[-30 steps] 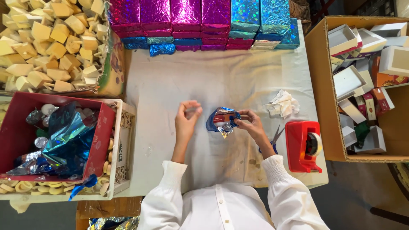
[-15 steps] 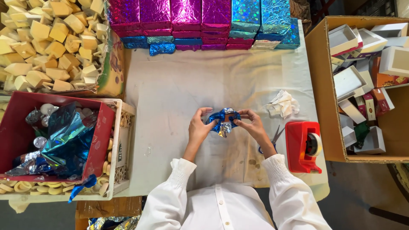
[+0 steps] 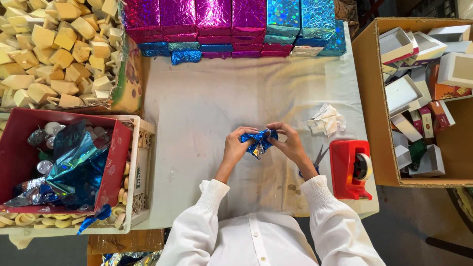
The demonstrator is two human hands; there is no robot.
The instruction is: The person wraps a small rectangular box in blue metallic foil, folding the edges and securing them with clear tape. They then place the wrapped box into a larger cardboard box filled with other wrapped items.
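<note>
On table, white cloth (image 3: pixel 207 98) covers surface, stained near front edge. Stacked foil-wrapped boxes (image 3: pixel 231 24) at far side; red tape dispenser (image 3: pixel 351 168) and scissors (image 3: pixel 318 160) at right. Blue foil-wrapped packet (image 3: pixel 258 140) at cloth centre, between both hands. Left hand (image 3: pixel 235 147) pinches its left end, right hand (image 3: pixel 290 143) its right end; fingers closed on foil.

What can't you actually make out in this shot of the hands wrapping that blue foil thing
Head view only:
- Blue foil bundle: its contents are covered by foil and by the left hand and right hand.
- Scissors: handles are partly behind the right wrist.
- Red bin: foil sheets hide most of its contents.
- Cardboard box: cut off by the right edge.
</note>
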